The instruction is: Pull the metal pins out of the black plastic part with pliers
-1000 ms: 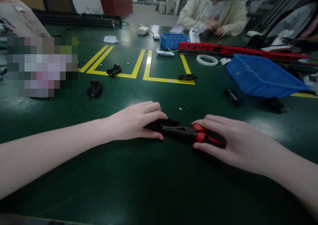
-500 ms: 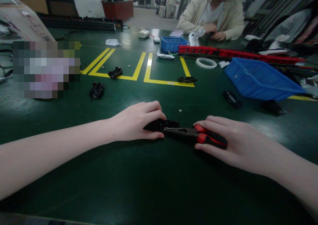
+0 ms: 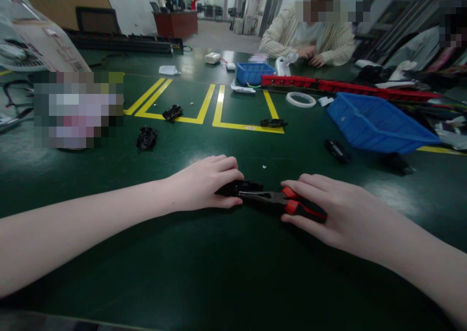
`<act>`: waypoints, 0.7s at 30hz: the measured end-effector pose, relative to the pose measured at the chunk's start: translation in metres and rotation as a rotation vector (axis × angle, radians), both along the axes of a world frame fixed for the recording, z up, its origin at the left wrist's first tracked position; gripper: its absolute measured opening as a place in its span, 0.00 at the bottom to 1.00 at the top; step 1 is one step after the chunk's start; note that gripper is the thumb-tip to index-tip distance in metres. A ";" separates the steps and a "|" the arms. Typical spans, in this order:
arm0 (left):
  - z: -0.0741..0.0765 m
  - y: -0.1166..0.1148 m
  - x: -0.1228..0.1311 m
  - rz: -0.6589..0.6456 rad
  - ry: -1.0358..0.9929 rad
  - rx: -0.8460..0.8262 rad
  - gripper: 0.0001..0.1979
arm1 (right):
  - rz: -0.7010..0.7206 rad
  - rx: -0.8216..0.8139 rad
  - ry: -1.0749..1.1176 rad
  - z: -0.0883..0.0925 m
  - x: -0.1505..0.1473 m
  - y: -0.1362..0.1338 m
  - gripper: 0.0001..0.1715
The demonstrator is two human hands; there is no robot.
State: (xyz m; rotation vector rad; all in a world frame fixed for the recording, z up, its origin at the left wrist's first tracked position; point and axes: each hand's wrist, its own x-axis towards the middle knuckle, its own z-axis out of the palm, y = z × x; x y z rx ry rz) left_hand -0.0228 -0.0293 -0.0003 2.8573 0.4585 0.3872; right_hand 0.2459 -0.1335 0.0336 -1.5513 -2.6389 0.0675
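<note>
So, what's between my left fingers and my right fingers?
In the head view, the pliers, gripped in your right fingers, span the gap to the black part poking out of your left fingers.

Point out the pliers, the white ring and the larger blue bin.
Pliers (image 3: 279,198), head view: the dark metal just ahead of the red grips.
White ring (image 3: 300,105), head view: its near edge.
Larger blue bin (image 3: 379,132), head view: its near wall.

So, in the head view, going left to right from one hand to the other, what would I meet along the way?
Left hand → black part in its grip → red-and-black pliers → right hand around the handles.
</note>
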 end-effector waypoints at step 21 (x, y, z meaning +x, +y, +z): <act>-0.001 0.000 0.000 -0.044 -0.026 0.029 0.22 | -0.039 -0.068 0.022 0.008 0.005 0.002 0.23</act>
